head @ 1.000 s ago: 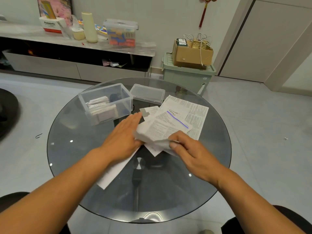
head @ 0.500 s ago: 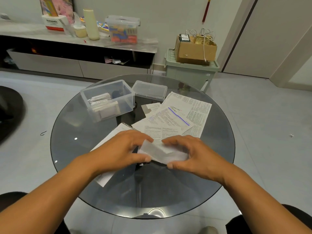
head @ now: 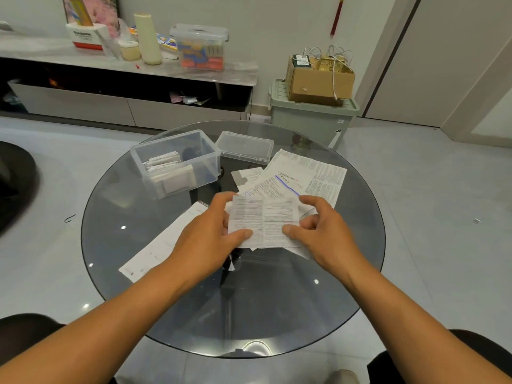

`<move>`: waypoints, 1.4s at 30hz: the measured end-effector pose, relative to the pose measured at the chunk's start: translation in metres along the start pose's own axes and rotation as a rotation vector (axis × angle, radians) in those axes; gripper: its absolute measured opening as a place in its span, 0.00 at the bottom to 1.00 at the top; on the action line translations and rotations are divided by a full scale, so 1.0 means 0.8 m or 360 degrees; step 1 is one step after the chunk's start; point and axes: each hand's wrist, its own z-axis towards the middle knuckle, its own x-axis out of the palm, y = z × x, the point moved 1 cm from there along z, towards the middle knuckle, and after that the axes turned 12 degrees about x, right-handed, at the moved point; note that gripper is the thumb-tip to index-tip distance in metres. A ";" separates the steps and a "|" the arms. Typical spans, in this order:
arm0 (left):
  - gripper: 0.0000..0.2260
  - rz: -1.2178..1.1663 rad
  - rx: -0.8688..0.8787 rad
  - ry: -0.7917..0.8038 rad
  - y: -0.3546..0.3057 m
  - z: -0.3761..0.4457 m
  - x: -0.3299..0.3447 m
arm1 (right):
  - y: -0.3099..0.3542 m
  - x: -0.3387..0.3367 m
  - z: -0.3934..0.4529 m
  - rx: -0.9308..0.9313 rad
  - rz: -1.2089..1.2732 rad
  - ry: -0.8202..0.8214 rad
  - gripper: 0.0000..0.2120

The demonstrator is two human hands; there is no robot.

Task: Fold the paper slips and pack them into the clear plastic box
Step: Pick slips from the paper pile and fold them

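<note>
Head view: the paper slip [head: 264, 221] is held up over the glass counter [head: 133, 217], left hand [head: 206, 239] pinching its left edge and right hand [head: 315, 232] its right. It looks thin, floppy and easy to crease, so I'd grip the edges. The clear plastic box [head: 203, 151] sits behind it to the left.

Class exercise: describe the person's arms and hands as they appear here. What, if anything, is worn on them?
Both forearms are bare to the frame edge: no sleeves, watch, bracelets or gloves. The left hand and right hand show no rings, with short plain nails.
</note>
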 end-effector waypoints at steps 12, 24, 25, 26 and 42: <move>0.16 0.0565 0.0449 0.0259 0.011 0.007 0.001 | 0.016 0.003 -0.003 0.0138 -0.0118 -0.0023 0.29; 0.45 -0.0043 0.0258 0.0261 0.006 0.012 -0.019 | 0.029 0.024 -0.024 -0.0456 -0.0316 0.0347 0.17; 0.42 0.0009 0.0300 0.0300 0.009 0.013 -0.023 | 0.026 0.026 -0.023 -0.0489 -0.0394 0.0344 0.17; 0.35 0.0093 0.0348 0.0341 0.012 0.013 -0.025 | 0.024 0.028 -0.022 -0.0511 -0.0439 0.0327 0.16; 0.19 -0.0171 0.0027 0.0335 0.003 0.010 -0.024 | 0.018 0.028 -0.007 -0.0173 -0.0216 0.0156 0.15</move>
